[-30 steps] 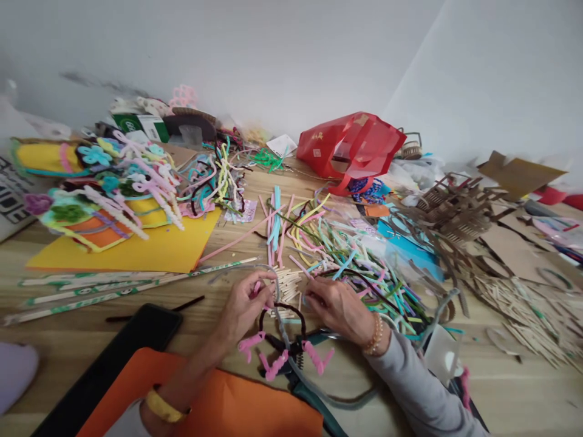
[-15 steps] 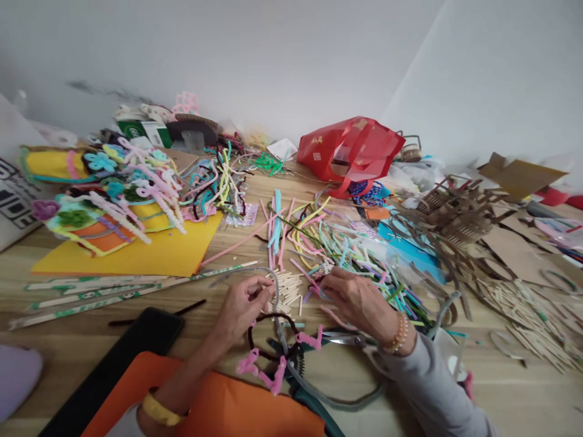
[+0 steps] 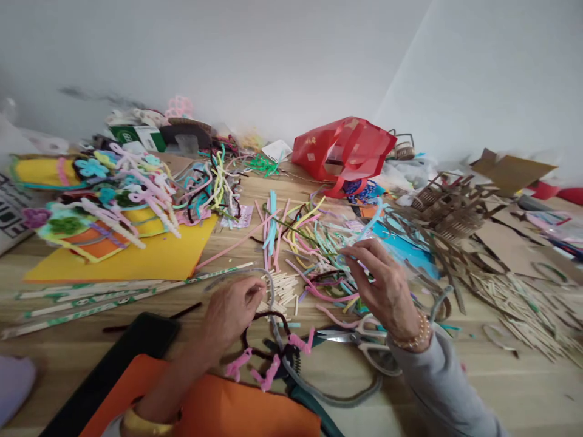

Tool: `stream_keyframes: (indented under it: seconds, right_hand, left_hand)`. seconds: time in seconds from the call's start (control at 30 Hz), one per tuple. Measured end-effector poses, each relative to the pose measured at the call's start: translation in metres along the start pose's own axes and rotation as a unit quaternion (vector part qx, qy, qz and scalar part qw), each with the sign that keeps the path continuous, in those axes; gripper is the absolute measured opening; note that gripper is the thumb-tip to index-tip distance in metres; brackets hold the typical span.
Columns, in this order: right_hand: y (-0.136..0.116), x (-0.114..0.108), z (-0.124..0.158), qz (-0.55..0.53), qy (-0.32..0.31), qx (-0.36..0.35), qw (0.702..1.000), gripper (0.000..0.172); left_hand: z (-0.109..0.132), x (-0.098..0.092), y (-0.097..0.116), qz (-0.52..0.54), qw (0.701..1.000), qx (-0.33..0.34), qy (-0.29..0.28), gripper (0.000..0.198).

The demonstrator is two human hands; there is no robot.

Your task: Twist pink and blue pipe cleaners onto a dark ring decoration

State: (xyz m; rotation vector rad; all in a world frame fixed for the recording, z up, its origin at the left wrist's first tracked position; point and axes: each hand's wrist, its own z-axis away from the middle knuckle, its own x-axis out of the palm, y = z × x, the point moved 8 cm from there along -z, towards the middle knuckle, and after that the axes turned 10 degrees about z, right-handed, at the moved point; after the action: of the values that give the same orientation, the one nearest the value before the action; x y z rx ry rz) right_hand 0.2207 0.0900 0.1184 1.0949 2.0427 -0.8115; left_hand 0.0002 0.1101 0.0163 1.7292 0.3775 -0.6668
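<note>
My right hand (image 3: 380, 273) is raised over the pile of coloured pipe cleaners (image 3: 319, 233), its fingertips pinched on a light blue pipe cleaner (image 3: 374, 215). My left hand (image 3: 234, 306) hovers beside a small heap of short wooden sticks (image 3: 283, 288), fingers curled with thumb and forefinger together; what they hold, if anything, is hidden. Close to its fingertips runs a long grey pipe cleaner (image 3: 334, 397). Just below lies a dark brown pipe cleaner loop (image 3: 245, 334) with pink bent pieces (image 3: 266, 375) on it. Scissors (image 3: 364, 340) rest under my right wrist.
Orange sheet (image 3: 228, 406) and a black phone-like slab (image 3: 136, 346) lie in front. Paper-wrapped sticks (image 3: 136, 294) and a yellow sheet (image 3: 195, 243) under flower crafts (image 3: 109, 209) are left. A red bag (image 3: 341, 149) stands behind; brown woven baskets (image 3: 450, 206) are right.
My right hand has lifted from the pile and moved right, with the light blue pipe cleaner now showing at its fingertips. The scissors are more exposed. My left hand has stayed nearly in place.
</note>
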Motion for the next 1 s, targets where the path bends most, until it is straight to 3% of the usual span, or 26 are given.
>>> stream_keyframes:
  seconds: [0.1, 0.17, 0.3, 0.47, 0.67, 0.87, 1.0]
  right_hand:
    - [-0.020, 0.012, 0.006, -0.044, -0.012, -0.034, 0.998, 0.021]
    - [-0.035, 0.024, 0.013, -0.075, -0.035, -0.060, 0.995, 0.023]
    - [-0.068, 0.049, 0.031, -0.116, -0.100, -0.145, 0.978, 0.029]
    - [-0.087, 0.057, 0.042, -0.162, -0.099, -0.193, 0.963, 0.026]
    - [-0.097, 0.059, 0.047, -0.124, -0.076, -0.225, 0.964, 0.020]
    - [-0.099, 0.059, 0.043, 0.014, -0.084, -0.229, 0.970, 0.021]
    - [-0.098, 0.056, 0.041, 0.034, -0.083, -0.208, 0.974, 0.025]
  left_hand:
    - [0.004, -0.009, 0.027, 0.003, 0.995, 0.087, 0.047, 0.022]
    - [0.009, -0.011, 0.043, 0.013, 0.987, 0.142, 0.070, 0.040]
    - [0.019, 0.004, 0.060, 0.012, 0.974, 0.225, 0.028, 0.064]
    - [0.024, 0.015, 0.056, 0.063, 0.974, 0.219, -0.010, 0.083]
    - [0.027, 0.015, 0.060, 0.091, 0.965, 0.243, -0.030, 0.061]
    - [0.024, 0.011, 0.052, 0.143, 0.966, 0.214, -0.003, 0.034]
    - [0.018, 0.010, 0.045, 0.234, 0.958, 0.165, 0.015, 0.021]
